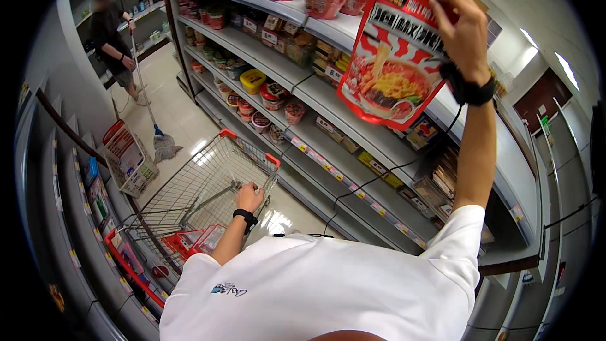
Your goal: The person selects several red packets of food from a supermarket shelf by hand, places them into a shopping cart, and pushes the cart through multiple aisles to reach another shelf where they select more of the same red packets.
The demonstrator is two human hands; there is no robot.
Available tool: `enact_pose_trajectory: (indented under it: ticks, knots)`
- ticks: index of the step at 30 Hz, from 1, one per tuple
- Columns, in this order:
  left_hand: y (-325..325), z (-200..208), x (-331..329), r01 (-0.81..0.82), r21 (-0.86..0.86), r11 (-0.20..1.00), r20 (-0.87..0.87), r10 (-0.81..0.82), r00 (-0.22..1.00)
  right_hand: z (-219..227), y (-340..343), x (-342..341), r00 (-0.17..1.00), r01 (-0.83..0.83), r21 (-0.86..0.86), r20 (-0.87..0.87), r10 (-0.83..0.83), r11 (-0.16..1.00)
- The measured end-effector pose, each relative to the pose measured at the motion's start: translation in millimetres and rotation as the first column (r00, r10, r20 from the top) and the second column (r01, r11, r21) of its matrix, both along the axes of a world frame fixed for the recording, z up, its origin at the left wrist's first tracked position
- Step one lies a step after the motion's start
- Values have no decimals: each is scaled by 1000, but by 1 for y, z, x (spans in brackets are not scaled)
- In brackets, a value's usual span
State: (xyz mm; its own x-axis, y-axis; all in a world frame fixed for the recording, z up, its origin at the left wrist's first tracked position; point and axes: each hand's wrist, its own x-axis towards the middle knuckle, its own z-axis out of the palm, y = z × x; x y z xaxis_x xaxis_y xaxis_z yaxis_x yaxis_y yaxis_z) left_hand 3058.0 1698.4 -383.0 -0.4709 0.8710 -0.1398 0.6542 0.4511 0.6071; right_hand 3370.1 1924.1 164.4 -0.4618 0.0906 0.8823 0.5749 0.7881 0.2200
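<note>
My right hand point(464, 28) is raised at the upper right, pinching the upper right edge of a red noodle pouch point(394, 50). The pouch hangs slightly tilted in front of the shelves, its printed front with a bowl of noodles facing me. Low and left of centre, my left hand point(250, 197) is closed on the near wire side of a shopping cart point(196, 183). Part of its grip is hidden behind the back of the hand. The cart has red corner caps and a red handle point(136, 271). Both wrists wear black bands.
A shelf unit point(344, 91) with noodle tubs and price tags runs along the aisle. Further shelves point(82, 215) stand at left. A person point(113, 35) holds a mop point(165, 145) at the far left, near a basket point(129, 161). A black cable point(379, 177) hangs by my right arm.
</note>
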Motion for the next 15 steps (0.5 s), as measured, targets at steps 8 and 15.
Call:
enact_pose_trajectory:
  ticks: [8,15]
  knots:
    - [-48,-101,4,142,-153,978,26,-140,990,85,7,9,984,150,31,-97,-147,988]
    - [-105,-129,7,-28,101,994,63,22,998,115,44,-11,960,274,102,-94,-265,956]
